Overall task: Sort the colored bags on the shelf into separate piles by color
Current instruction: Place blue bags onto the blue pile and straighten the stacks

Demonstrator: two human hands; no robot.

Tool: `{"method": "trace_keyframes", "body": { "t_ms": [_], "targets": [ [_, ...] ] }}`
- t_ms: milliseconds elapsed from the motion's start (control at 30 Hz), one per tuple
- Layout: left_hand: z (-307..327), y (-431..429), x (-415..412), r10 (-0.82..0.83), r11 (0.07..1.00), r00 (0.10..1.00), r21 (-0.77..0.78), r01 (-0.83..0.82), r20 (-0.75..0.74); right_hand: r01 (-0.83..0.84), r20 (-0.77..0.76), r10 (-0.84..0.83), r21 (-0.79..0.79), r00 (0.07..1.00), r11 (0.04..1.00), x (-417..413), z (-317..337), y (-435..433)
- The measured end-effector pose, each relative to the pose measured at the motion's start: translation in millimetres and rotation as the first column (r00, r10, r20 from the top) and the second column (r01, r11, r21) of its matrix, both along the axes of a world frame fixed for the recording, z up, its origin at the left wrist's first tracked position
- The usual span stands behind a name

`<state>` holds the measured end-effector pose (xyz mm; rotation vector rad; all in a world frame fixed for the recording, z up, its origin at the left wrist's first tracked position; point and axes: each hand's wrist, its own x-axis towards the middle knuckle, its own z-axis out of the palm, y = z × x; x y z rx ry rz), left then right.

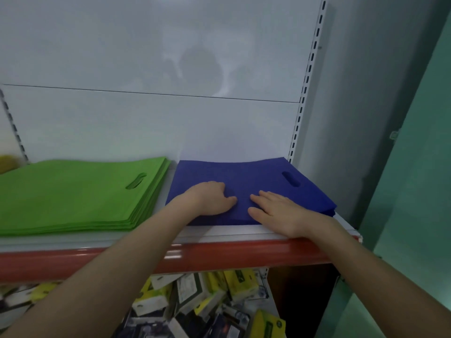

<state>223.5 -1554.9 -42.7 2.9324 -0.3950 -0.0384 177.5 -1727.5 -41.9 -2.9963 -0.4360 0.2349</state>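
Blue bag pile point(244, 174): right end of the shelf point(244, 252), square against the back panel, handle slot to the right. Looks all one colour from above.

Green bag pile point(73, 191): left of the blue, just beside it, a narrow strip of bare shelf between. Also uniform in colour.

Left hand point(212, 198): on the top blue bag, fingers curled under, thumb pointing right. Cannot tell whether it pinches the fabric.

Right hand point(280, 211): flat on the same bag near the front edge, fingers straight and close together, thumb apart.

Step, as judged: squaring or pressing flat the blue pile; sorting looks nearly done.

Next: check the blurred yellow item point(7, 163) at far left, which may be another colour to pile separately.
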Motion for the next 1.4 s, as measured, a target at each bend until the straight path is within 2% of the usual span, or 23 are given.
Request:
{"method": "trace_keyframes", "body": {
  "t_ms": [67,133,300,567,833,1067,1267,1400],
  "targets": [
    [7,2,2,0.010,1.000,1.000,-0.026,-0.010,0.004,-0.007,0.002,0.007,0.002,1.000,1.000,-1,2,1],
    [14,5,3,0.033,0.991,0.999,-0.128,-0.027,0.043,-0.022,0.010,0.022,0.007,1.000,1.000,-2,3,1],
    [33,15,1,0.113,0.961,0.970,-0.272,-0.052,0.216,-0.052,0.063,0.048,0.055,0.997,0.997,-8,9,0],
    [62,49,-20,0.223,0.923,0.904,-0.378,-0.076,0.364,-0.216,0.348,0.127,0.231,0.929,0.949,-24,33,20],
    [69,126,-50,0.335,0.916,0.840,-0.356,-0.185,0.426,-0.386,0.448,0.253,0.233,0.857,0.893,-40,49,83],
    [64,216,-66,0.369,0.914,0.836,-0.320,-0.248,0.405,-0.467,0.472,0.346,0.167,0.811,0.868,-54,46,159],
    [51,297,-71,0.258,0.961,0.899,-0.194,-0.200,0.353,-0.416,0.439,0.303,0.186,0.846,0.890,-65,30,227],
    [42,347,-85,0.145,0.988,0.952,-0.088,-0.126,0.270,-0.294,0.328,0.227,0.170,0.917,0.941,-72,20,248]
  ]
}}
